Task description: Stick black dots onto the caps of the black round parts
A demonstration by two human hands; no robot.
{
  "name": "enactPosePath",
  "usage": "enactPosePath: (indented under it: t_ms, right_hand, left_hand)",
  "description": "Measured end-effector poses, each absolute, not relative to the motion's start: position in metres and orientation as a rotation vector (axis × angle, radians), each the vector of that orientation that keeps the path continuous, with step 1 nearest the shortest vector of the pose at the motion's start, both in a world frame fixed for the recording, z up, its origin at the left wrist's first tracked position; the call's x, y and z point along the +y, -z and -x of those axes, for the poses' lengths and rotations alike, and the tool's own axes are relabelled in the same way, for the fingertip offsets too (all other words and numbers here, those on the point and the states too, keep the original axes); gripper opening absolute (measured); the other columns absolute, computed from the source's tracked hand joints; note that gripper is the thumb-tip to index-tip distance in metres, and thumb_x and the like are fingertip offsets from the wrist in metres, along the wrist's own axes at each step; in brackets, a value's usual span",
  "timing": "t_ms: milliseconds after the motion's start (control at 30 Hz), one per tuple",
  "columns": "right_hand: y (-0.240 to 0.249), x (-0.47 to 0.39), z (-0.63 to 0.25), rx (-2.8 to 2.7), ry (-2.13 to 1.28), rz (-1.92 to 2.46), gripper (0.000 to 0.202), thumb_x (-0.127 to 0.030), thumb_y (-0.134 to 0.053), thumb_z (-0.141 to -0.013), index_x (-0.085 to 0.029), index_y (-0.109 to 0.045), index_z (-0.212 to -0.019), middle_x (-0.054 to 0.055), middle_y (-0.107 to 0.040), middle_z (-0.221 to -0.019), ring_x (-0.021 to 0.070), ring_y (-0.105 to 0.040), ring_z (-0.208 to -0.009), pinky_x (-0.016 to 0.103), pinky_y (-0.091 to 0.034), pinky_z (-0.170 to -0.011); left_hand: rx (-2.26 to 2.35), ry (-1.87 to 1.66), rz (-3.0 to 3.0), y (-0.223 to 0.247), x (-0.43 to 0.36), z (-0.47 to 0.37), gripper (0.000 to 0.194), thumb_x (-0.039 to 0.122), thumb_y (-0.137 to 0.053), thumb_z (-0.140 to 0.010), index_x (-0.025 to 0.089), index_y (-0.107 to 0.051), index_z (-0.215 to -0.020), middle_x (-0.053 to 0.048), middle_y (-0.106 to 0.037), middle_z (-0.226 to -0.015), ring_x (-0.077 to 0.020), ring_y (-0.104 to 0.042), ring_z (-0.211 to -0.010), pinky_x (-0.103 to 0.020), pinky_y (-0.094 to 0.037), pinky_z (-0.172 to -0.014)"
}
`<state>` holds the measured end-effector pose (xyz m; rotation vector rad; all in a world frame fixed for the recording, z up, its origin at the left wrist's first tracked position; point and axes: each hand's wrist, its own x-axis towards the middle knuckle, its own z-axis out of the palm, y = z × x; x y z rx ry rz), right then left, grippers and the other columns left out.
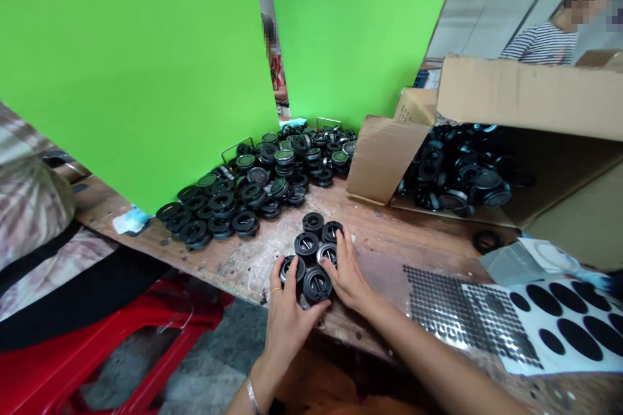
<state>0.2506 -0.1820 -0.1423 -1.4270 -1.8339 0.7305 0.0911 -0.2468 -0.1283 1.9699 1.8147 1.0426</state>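
Near the table's front edge stands a tight cluster of black round caps (306,244), several of them, each with a bar across its recessed centre. My left hand (292,314) grips the front of the cluster, fingertips on the left cap (293,268) and thumb against the base of the front cap (317,285). On the right side, my right hand (348,272) presses its fingers along the far right cap (333,231). Its thumb rests on the cap with a silvery rim (327,253). The palms hide part of the lower sides.
Behind the cluster lies a large heap of similar black parts (243,194) before green panels (136,65). A tipped cardboard box (389,155) at right holds more. Sticker sheets (457,311) and a loose black ring (487,242) lie right. A red stool (195,324) stands left; people are nearby.
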Motion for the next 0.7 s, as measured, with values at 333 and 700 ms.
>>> enactPosePath:
  t_ms: [333,700]
  right_hand:
    - [0.102,-0.172,-0.317,-1.83,-0.505,1.39,0.06,-0.043,-0.043,-0.096,-0.017,-0.03,-0.149,0.015,-0.021,-0.159,0.0251,-0.017,-0.148,0.049,-0.023,-0.118]
    - [0.067,-0.164,-0.488,-1.595,-0.104,1.675,0.02,-0.027,-0.052,-0.084,-0.017,-0.067,-0.09,0.009,-0.066,-0.092,0.0235,-0.062,-0.091,0.04,-0.048,-0.087]
  left_hand:
    - [1.806,-1.229,-2.132,0.12,-0.237,-0.087,0.08,0.043,-0.073,-0.075,0.023,-0.037,-0.144,-0.017,-0.02,-0.157,-0.0436,-0.016,-0.145,-0.067,-0.025,-0.112]
    - [1.139,-0.771,-2.554,0.12,-0.265,-0.173,0.044,0.02,-0.056,-0.09,0.024,-0.051,-0.133,-0.011,-0.051,-0.143,-0.0284,-0.042,-0.137,-0.047,-0.045,-0.107]
